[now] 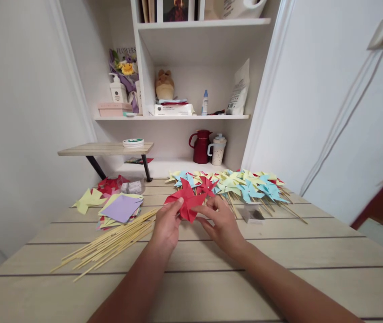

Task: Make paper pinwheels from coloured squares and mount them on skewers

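Observation:
A red paper pinwheel (pixel 187 200) is held up over the middle of the table, its folded blades facing up. My left hand (pixel 168 224) grips its left side, thumb on top and the fingers mostly hidden beneath. On the right side, my right hand (pixel 223 224) has its thumb and index finger at a blade's edge, the fingertips close together. Whether a stick is attached under the pinwheel is hidden. Left of my left hand lies a bundle of thin wooden sticks (pixel 110 242). Behind my right hand, finished pinwheels on sticks (pixel 250 190) lie in a colourful pile.
A stack of square paper sheets (pixel 122 208), a yellow pinwheel shape (pixel 88 200) and a clear container (pixel 132 186) lie at the left. A small clear box (pixel 253 214) stands right of my right hand. Behind are a small raised shelf (pixel 107 149), a red jug (pixel 201 147) and a tumbler (pixel 217 150).

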`<state>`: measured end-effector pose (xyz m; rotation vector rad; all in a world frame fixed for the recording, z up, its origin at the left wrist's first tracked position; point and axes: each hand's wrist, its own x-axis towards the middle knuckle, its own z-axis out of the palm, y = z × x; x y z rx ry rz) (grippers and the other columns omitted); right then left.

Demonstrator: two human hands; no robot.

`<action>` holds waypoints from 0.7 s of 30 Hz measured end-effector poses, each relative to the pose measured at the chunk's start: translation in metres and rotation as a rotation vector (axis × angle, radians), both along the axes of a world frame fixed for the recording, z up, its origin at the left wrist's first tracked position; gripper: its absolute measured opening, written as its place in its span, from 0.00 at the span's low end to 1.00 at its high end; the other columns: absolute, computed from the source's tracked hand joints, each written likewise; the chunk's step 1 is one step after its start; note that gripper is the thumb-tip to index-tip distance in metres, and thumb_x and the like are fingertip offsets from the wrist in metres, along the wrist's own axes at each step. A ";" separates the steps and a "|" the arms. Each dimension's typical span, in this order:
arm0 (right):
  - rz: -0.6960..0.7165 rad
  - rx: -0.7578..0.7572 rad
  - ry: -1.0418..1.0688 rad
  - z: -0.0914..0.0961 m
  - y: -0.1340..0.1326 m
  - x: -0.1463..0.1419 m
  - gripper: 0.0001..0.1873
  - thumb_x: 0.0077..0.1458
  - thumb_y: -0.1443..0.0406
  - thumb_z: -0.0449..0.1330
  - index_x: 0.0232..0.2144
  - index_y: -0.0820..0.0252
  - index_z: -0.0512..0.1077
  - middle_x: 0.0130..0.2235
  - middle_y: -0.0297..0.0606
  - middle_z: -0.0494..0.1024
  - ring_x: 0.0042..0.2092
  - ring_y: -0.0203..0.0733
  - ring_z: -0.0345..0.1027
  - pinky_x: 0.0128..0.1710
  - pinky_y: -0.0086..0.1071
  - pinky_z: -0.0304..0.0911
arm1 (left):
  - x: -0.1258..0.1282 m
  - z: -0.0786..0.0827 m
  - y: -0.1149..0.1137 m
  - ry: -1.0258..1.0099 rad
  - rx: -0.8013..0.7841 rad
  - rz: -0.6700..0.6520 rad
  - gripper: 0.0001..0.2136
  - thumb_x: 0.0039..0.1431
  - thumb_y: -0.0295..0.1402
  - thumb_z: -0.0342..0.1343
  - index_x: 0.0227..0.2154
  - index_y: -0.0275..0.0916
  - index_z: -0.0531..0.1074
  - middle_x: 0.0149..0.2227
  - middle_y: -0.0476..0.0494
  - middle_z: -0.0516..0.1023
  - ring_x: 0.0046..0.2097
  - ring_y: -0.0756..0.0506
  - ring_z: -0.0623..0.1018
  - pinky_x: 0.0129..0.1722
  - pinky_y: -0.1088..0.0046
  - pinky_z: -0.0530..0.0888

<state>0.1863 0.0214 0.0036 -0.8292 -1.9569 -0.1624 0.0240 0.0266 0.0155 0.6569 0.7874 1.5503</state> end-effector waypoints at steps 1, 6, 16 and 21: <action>0.005 0.006 0.002 0.000 0.000 -0.001 0.13 0.58 0.70 0.58 0.41 0.52 0.79 0.33 0.36 0.64 0.35 0.41 0.59 0.34 0.34 0.58 | 0.001 0.001 -0.001 0.004 0.009 -0.015 0.14 0.39 0.36 0.73 0.28 0.34 0.78 0.30 0.43 0.82 0.31 0.49 0.78 0.34 0.74 0.74; 0.049 -0.056 0.151 0.005 -0.002 -0.001 0.09 0.60 0.64 0.60 0.33 0.52 0.81 0.31 0.37 0.66 0.35 0.41 0.62 0.35 0.35 0.60 | 0.006 0.004 -0.007 0.063 0.033 -0.015 0.16 0.37 0.38 0.74 0.27 0.34 0.78 0.28 0.42 0.81 0.31 0.48 0.78 0.36 0.72 0.73; 0.038 -0.131 0.306 0.009 0.001 0.001 0.07 0.57 0.63 0.64 0.28 0.54 0.80 0.29 0.35 0.66 0.32 0.40 0.62 0.32 0.34 0.60 | 0.012 0.004 -0.010 0.232 0.070 0.065 0.12 0.41 0.37 0.71 0.27 0.35 0.80 0.28 0.44 0.81 0.32 0.48 0.77 0.38 0.72 0.72; 0.012 -0.167 0.311 0.011 0.001 0.000 0.08 0.57 0.61 0.65 0.27 0.55 0.79 0.29 0.35 0.67 0.32 0.40 0.62 0.32 0.34 0.59 | 0.015 0.005 -0.013 0.336 0.129 0.095 0.11 0.43 0.38 0.70 0.27 0.36 0.81 0.28 0.44 0.81 0.32 0.47 0.77 0.36 0.72 0.71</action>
